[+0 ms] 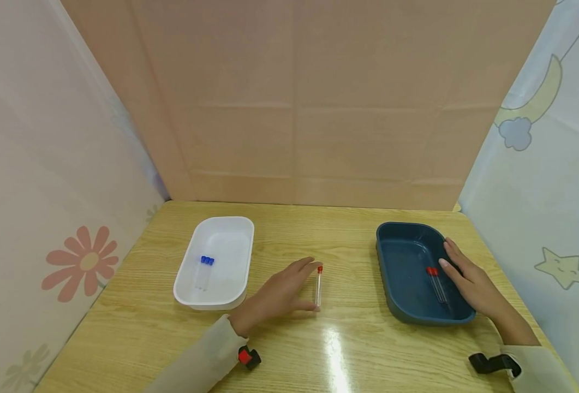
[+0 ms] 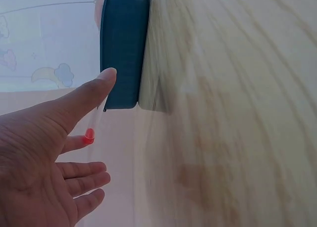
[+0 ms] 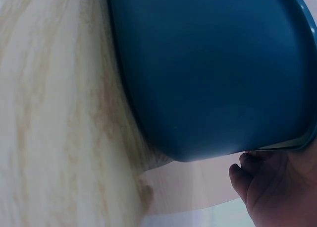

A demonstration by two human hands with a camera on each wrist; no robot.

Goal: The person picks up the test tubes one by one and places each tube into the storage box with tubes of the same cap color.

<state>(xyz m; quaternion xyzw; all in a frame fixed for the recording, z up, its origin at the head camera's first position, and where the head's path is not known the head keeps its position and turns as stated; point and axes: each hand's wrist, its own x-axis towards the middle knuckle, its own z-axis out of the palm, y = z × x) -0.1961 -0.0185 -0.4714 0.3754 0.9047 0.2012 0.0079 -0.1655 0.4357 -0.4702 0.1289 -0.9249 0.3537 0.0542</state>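
My left hand (image 1: 281, 289) pinches a clear test tube with a red cap (image 1: 318, 289) end to end, thumb at the bottom and index finger by the cap. In the left wrist view the other fingers of that hand (image 2: 49, 157) stay spread. At the right, my right hand (image 1: 473, 281) holds the rim of a dark blue tray (image 1: 404, 273), its thumb reaching over the inner side. Inside this tray lie red-capped test tubes (image 1: 437, 286) side by side. Part of the right hand (image 3: 272, 187) shows past the tray's wall in the right wrist view.
A white tray (image 1: 227, 256) stands at the left of the wooden table (image 1: 289, 234), with several blue-capped tubes (image 1: 203, 273) in it. A brown sheet (image 1: 294, 109) closes off the back. Patterned cloths hang at both sides.
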